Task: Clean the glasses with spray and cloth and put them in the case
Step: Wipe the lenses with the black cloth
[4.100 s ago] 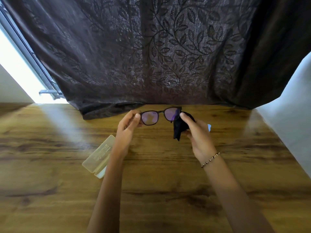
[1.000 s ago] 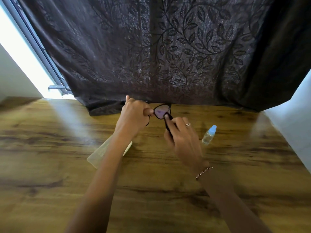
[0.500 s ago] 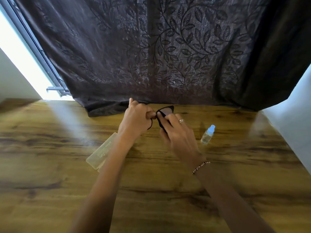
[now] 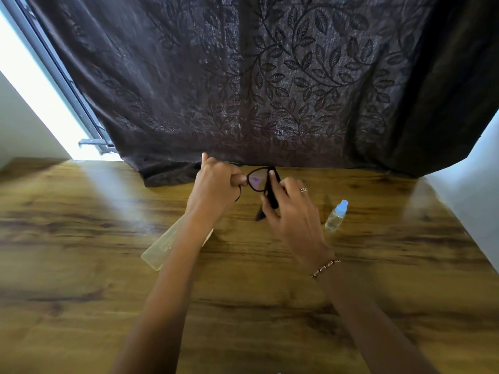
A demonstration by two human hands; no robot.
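Dark-framed glasses (image 4: 257,180) with purple-tinted lenses are held above the far part of the wooden table (image 4: 81,292). My left hand (image 4: 216,187) grips their left side, hiding one lens. My right hand (image 4: 290,209) pinches a black cloth (image 4: 270,201) around the right edge of the visible lens; a corner of the cloth hangs below the fingers. A small clear spray bottle (image 4: 336,216) with a pale blue cap stands to the right of my right hand. The translucent yellowish case (image 4: 162,249) lies on the table under my left forearm, partly hidden.
A dark leaf-patterned curtain (image 4: 270,90) hangs along the table's far edge, its hem resting on the wood. A bright window frame (image 4: 67,85) is at far left and a white wall (image 4: 475,190) at the right.
Compared with four seconds ago, the glasses have turned so only one lens shows. In the last second my right hand has slid the cloth along the lens toward its right edge.
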